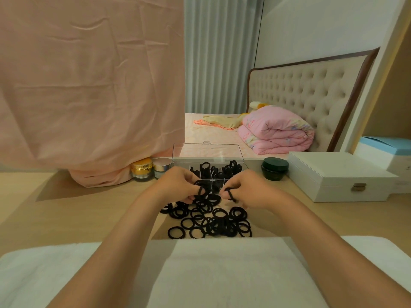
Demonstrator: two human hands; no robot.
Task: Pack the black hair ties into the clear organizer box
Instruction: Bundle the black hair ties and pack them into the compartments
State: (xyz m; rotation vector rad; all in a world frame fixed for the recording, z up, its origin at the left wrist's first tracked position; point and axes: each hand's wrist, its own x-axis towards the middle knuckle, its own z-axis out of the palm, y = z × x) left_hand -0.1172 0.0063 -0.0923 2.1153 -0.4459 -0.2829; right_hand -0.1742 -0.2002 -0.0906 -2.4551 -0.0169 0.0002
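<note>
Hair ties in black (pixel 209 223) lie loose on the desk, dozens of them, too many and too overlapped to count, heaped just in front of the one clear organizer box (pixel 208 152). Its lid stands open and upright, and the rear compartments already hold more ties; the front ones are mostly hidden behind the hands.

Both hands are at work above the far edge of the heap. The left hand (pixel 178 185) has its fingers curled round a small bunch of ties (pixel 201 192). The right hand (pixel 251 188) pinches a single tie (pixel 231 195) between thumb and fingertips.

Three jars stand beside the box: a gold jar (pixel 142 170) and a silver-lidded jar (pixel 162 168) to its left, and a dark green jar (pixel 275 169) to its right. One white latched case (pixel 338 174) sits further right, with a blue-and-white box (pixel 387 150) behind it.

The desk (pixel 89 210) is pale wood. A white towel (pixel 211 274) covers its near edge under the forearms, and a pink cloth (pixel 89 85) hangs over the left side, bunched on the desktop. Beyond is a bedroom with one bed (pixel 218 132), a folded pink quilt (pixel 278 130), a tufted headboard (pixel 307 90) and a grey curtain (pixel 218 54).
</note>
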